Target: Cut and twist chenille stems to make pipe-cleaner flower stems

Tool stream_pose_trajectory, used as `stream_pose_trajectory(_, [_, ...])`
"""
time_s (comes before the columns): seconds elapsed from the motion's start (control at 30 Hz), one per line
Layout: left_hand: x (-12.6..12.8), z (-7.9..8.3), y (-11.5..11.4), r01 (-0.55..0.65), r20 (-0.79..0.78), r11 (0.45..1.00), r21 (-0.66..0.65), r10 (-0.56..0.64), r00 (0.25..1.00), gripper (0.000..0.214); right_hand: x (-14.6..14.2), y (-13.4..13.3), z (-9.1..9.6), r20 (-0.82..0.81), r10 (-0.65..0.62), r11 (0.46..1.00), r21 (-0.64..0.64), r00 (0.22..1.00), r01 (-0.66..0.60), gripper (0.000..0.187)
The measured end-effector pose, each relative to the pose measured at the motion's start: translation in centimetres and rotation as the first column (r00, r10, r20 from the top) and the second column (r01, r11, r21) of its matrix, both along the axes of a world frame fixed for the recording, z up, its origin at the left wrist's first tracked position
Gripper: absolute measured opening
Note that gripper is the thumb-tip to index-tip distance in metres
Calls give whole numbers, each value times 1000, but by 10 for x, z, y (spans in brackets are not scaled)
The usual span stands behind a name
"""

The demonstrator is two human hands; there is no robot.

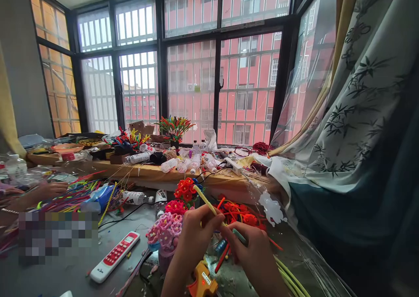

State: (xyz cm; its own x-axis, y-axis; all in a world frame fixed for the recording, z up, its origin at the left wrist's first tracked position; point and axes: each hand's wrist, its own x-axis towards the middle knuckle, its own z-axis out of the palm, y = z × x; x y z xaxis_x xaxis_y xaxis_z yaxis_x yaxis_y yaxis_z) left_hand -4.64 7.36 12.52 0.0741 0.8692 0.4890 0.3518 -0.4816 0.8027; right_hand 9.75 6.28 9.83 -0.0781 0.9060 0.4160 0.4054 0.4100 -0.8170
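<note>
A pale yellow pipe cleaner [205, 199] slants up to the left from between my two hands. My left hand [199, 231] pinches it between thumb and fingers. My right hand [250, 249] is closed on its lower end, fingertips almost meeting the left ones. A small teal piece [240, 236] shows in my right hand; I cannot tell what it is. Just left of my hands stand pink fuzzy flowers [166, 229] and red fuzzy flowers [185, 188]. Below my hands lies an orange glue gun [202, 280], partly hidden by my left forearm.
A white and red remote control [115, 257] lies at left. Red pipe cleaners [237, 214] lie behind my hands, pale green ones [291, 275] at lower right. Another person's hand [49, 190] is over colourful stems [80, 194]. Bottles [137, 197] and a cluttered ledge [157, 174] stand beyond.
</note>
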Motion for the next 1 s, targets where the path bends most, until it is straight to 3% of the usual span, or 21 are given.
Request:
stream_pose_trajectory(0.2, [-4,-1,3,-7,64,1000,-20,8,998,36,-5,2,-3,6,51,998,-29,999,-50,52])
stream_pose_trajectory(0.4, [-9,-1,3,37,367,996,-76,-7,930,37,0,5,-5,47,26,1000,-4,999,-26,56])
stream_pose_trajectory(0.53, [-15,3,2,-28,470,999,-41,44,881,35,11,4,-2,49,7,999,-39,999,-5,59])
stream_pose_trajectory(0.63, [-18,4,2,-30,489,999,-37,44,871,31,22,2,1,30,143,982,-125,989,-138,59])
stream_pose_trajectory(0.77, [-19,3,2,26,468,997,-74,11,884,29,32,2,3,-62,407,894,-181,911,-411,63])
stream_pose_trajectory(1.0, [-11,2,2,155,454,977,-148,-72,888,34,21,0,3,-254,392,883,-164,884,-439,50])
